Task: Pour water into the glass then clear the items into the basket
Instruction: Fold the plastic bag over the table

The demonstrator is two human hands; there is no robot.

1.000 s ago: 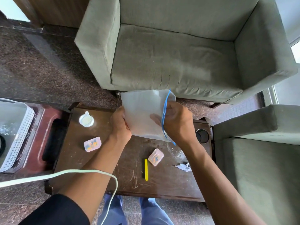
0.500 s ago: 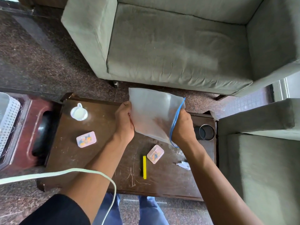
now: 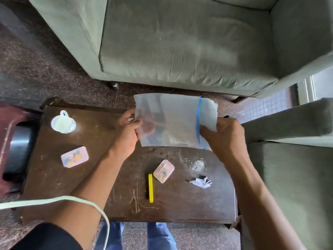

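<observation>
Frosted plastic zip bag held up between my two hands above the dark wooden worktop.

My left hand pinches its closed edge, my right hand its blue-zipped mouth. I judge this the clearing step; next I must spread that mouth. Glass stands just below; no basket is visible.

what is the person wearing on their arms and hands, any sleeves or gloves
No gloves: both the left hand and right hand are bare. The left arm has a black sleeve at the upper arm; the right arm shows no sleeve. No rings or watch visible.
</observation>
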